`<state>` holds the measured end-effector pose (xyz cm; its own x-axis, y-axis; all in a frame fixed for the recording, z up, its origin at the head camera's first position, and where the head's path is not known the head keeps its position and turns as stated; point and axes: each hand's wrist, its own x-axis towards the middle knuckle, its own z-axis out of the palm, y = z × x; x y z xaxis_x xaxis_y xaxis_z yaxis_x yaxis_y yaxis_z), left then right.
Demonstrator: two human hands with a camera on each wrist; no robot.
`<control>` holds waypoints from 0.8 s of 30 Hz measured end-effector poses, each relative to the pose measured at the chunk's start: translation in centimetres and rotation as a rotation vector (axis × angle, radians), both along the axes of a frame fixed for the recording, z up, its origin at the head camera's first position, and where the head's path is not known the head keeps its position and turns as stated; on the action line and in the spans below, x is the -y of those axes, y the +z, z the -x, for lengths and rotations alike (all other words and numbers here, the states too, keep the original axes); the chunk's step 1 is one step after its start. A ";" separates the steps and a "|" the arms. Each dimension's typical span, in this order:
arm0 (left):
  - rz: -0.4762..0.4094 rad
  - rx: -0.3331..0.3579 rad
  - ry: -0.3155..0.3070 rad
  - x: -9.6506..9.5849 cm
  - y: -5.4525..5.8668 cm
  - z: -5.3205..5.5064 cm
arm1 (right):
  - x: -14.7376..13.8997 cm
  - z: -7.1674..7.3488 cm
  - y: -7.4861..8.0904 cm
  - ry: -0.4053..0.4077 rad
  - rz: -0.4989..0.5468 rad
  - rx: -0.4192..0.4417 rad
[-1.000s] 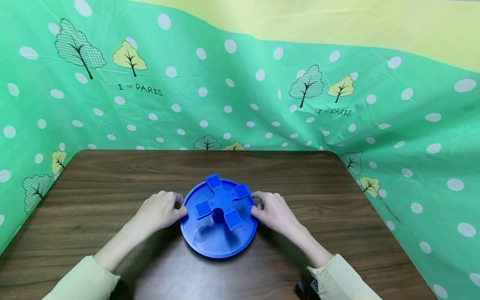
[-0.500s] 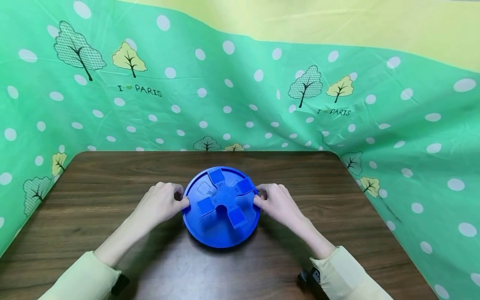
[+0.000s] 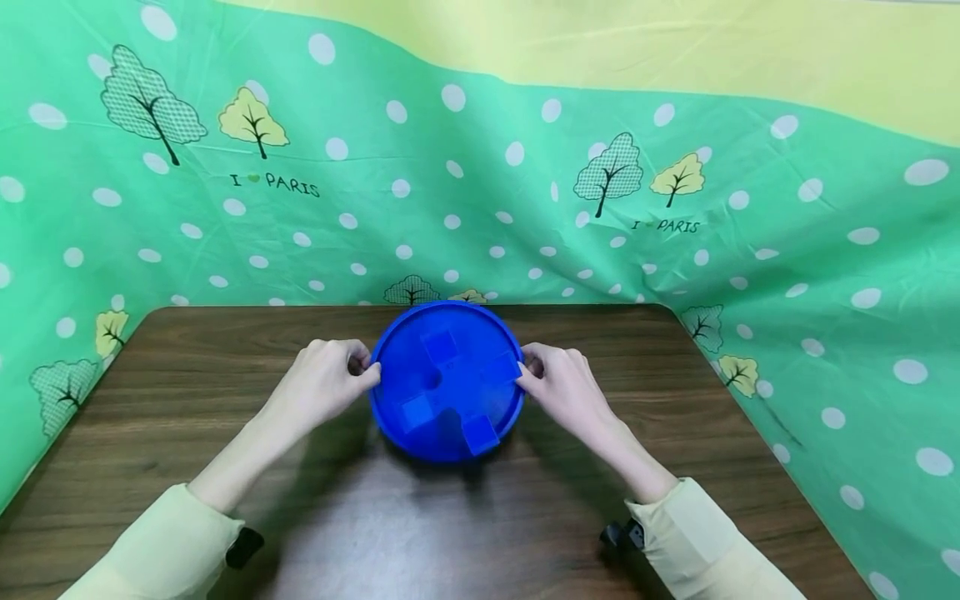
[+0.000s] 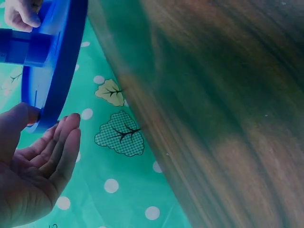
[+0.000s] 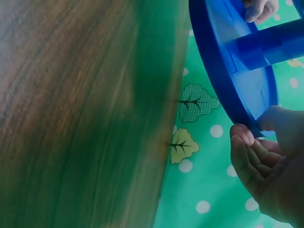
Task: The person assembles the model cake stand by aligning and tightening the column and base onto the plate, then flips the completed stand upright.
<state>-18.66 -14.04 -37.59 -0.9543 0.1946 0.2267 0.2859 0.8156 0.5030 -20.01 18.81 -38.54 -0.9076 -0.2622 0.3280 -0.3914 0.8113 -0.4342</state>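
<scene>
A round blue plastic stand (image 3: 405, 354) is held between both hands above the wooden table, its upper face turned towards me. It has a raised rim, a central post (image 5: 270, 47) and a cross-shaped top ending in several square pads (image 3: 417, 411). My left hand (image 3: 330, 379) pinches the rim on the left; in the left wrist view its thumb (image 4: 21, 116) lies on the face side, with the fingers behind. On the opposite edge, my right hand (image 3: 561, 383) pinches the rim the same way, thumb in front. The stand's underside is hidden in the head view.
A brown wood-grain table (image 3: 262, 350) lies beneath the hands. Green dotted cloth (image 3: 420, 208) with printed trees hangs behind and along the sides. Small black devices (image 3: 246, 547) sit by both pale sleeves.
Both hands have moved away from me, carrying the blue stand towards the far table edge. It has tilted further and risen, its face showing rounder now.
</scene>
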 end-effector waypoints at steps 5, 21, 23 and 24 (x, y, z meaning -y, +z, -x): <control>-0.040 -0.045 0.004 -0.1 0.6 0.2 | -0.2 0.2 0.1 -0.010 0.021 -0.072; -0.130 -0.144 -0.034 0.2 0.9 0.4 | -0.5 0.4 -0.3 0.022 0.110 -0.238; -0.154 -0.164 -0.055 0.2 0.7 0.4 | -0.6 0.4 -0.3 0.027 0.114 -0.253; -0.167 -0.177 -0.066 0.3 0.6 0.4 | -0.7 0.4 -0.3 0.031 0.117 -0.258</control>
